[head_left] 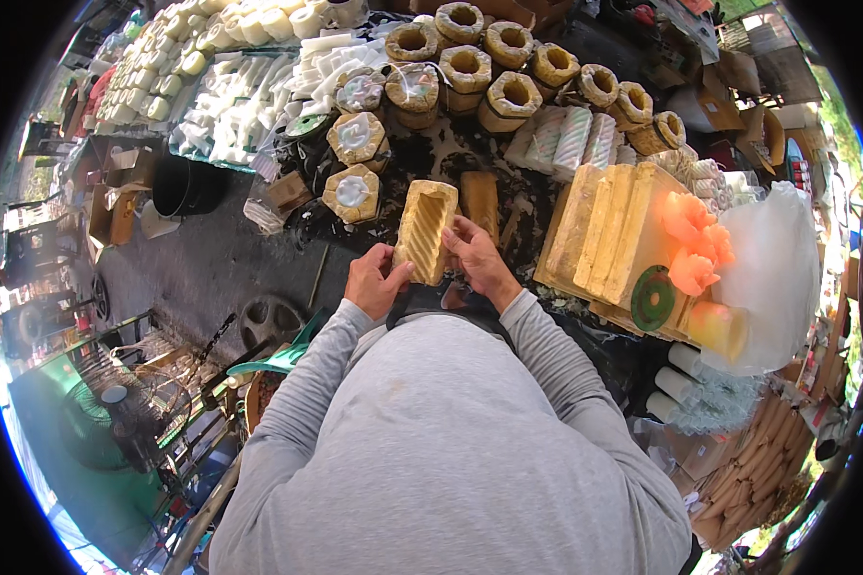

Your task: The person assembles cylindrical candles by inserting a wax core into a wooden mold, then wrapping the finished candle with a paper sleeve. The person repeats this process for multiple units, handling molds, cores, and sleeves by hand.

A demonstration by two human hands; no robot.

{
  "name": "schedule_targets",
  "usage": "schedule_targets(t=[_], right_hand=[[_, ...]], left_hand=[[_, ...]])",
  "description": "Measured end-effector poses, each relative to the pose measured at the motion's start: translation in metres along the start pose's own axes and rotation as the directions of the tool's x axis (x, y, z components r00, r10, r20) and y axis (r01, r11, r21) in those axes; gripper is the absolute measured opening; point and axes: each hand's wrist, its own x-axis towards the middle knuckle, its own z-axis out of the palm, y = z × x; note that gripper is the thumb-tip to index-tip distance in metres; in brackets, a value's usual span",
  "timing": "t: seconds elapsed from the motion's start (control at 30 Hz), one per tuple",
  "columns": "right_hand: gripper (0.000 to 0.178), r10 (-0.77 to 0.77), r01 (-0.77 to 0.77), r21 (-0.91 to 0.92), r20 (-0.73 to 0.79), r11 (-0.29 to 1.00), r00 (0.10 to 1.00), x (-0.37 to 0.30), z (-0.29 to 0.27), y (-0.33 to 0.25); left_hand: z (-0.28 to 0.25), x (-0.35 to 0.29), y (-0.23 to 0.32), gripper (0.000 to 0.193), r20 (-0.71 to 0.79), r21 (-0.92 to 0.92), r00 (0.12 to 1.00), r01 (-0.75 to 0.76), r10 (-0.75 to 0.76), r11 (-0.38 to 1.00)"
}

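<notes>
Between my hands is a yellow mold half (426,233), a long block whose hollow face has slanting spiral ridges. My left hand (378,281) grips its lower left edge with the thumb on the front. On its right side, my right hand (479,257) holds it with bent fingers. Just beyond, a similar yellow-brown mold half (480,203) lies on the dark, wax-spattered table. Two hexagonal molds with whitish filled tops, one a nearer hexagonal mold (351,194), stand left of the block I hold.
Several hollow hexagonal molds (465,69) stand at the back. White candles (235,105) are heaped at the far left. To the right are stacked yellow slabs (609,230), an orange flower-shaped piece (692,244) and a plastic bag (772,268). A black bucket (187,187) and a fan (105,412) are left.
</notes>
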Motion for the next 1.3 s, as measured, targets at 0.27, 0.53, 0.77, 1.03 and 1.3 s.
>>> schedule_targets(t=[0.27, 0.53, 0.77, 1.03, 1.3], right_hand=[[0.035, -0.128, 0.138, -0.029, 0.215, 0.990, 0.968, -0.021, 0.021, -0.024], [0.045, -0.100, 0.104, -0.010, 0.201, 0.995, 0.975, -0.031, 0.026, -0.072], [0.038, 0.029, -0.047, 0.139, 0.129, 0.989, 0.991, -0.026, 0.029, -0.029], [0.059, -0.118, -0.144, -0.938, -0.189, 0.315, 0.975, -0.033, -0.003, 0.025], [0.046, -0.452, 0.023, -0.991, -0.039, 0.131, 0.891, -0.021, -0.005, 0.023]], left_hand=[[-0.006, 0.016, 0.004, 0.057, 0.308, -0.346, 0.947, 0.017, 0.097, 0.938], [-0.018, 0.004, 0.016, 0.050, 0.243, -0.041, 0.948, -0.203, 0.207, 0.978], [-0.010, 0.005, -0.010, 0.049, 0.236, -0.051, 0.936, -0.256, 0.261, 0.965], [-0.018, 0.004, -0.068, 0.057, 0.077, -0.328, 0.994, -0.048, 0.077, 0.943], [-0.023, 0.004, -0.063, 0.064, 0.011, -0.305, 0.997, -0.065, 0.072, 0.950]])
